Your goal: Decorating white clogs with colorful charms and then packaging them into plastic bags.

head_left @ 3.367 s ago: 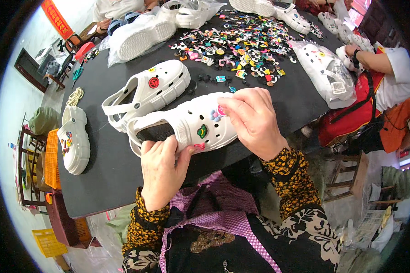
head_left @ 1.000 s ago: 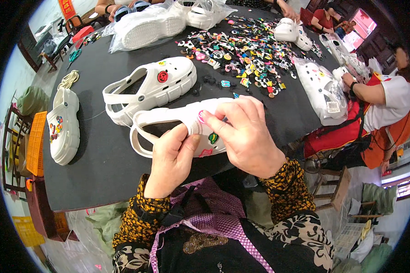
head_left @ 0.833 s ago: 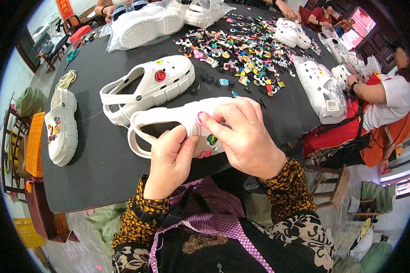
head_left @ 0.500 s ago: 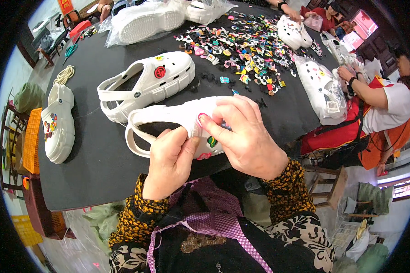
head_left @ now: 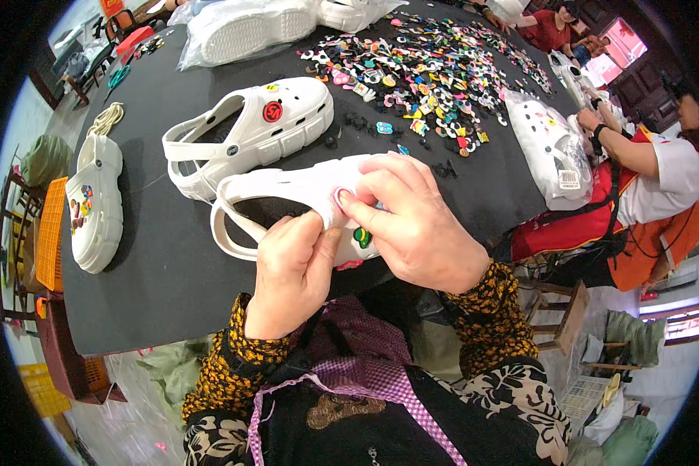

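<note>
Both hands gripping one white clog (head_left: 287, 194) at the near edge of the black counter (head_left: 163, 272).
Left hand (head_left: 291, 272) pinches its side from below; right hand (head_left: 415, 225) clamps over the toe, beside a green charm (head_left: 361, 237). Second clog (head_left: 248, 132) just behind; loose charm pile (head_left: 419, 70) further back.

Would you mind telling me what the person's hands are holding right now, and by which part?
Both hands hold a white clog by its front upper: the left hand grips the near edge, the right hand covers the toe, fingers pressing its top.
</note>
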